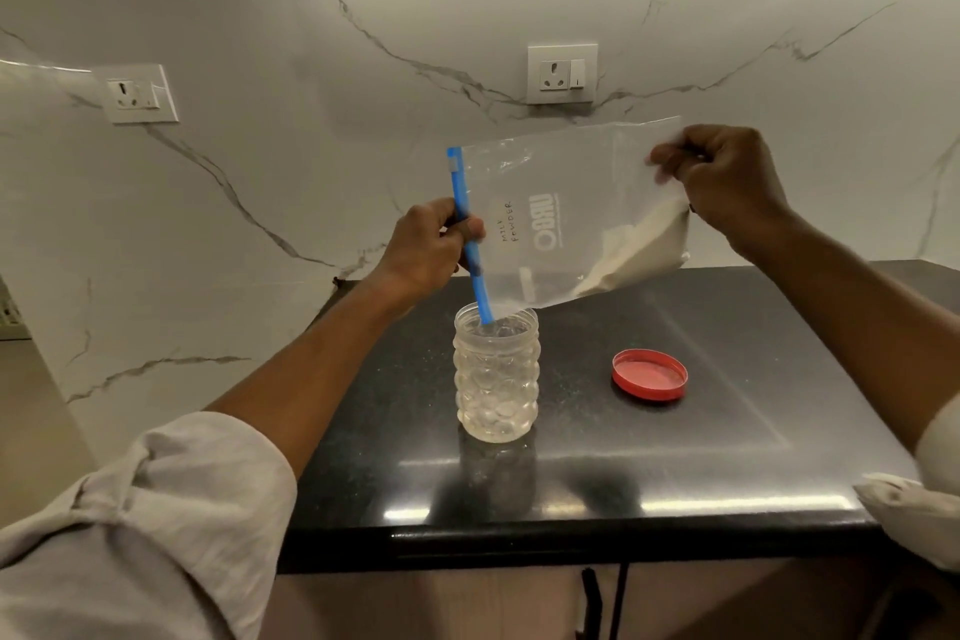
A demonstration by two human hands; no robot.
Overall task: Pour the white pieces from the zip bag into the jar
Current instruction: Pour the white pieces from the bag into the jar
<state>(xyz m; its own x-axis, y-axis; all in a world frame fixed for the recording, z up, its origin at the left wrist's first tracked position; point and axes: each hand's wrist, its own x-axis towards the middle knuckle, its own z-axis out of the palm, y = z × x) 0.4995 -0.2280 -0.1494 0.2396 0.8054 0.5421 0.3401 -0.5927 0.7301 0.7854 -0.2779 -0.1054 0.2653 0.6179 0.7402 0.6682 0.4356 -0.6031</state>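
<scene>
We are standing the open jar (496, 379) upright on the counter (701, 431), its red lid (649, 374) lying just beside it. Above it, our left hand (434, 244) is pinching the bag (561, 218) by its blue zip edge, whose lower corner is dipping into the jar mouth. Our right hand (727, 177) is gripping the raised far corner. The white contents (639, 250) are sitting low at that end, so pouring is only starting; next we are needing to lift the right side higher.
</scene>
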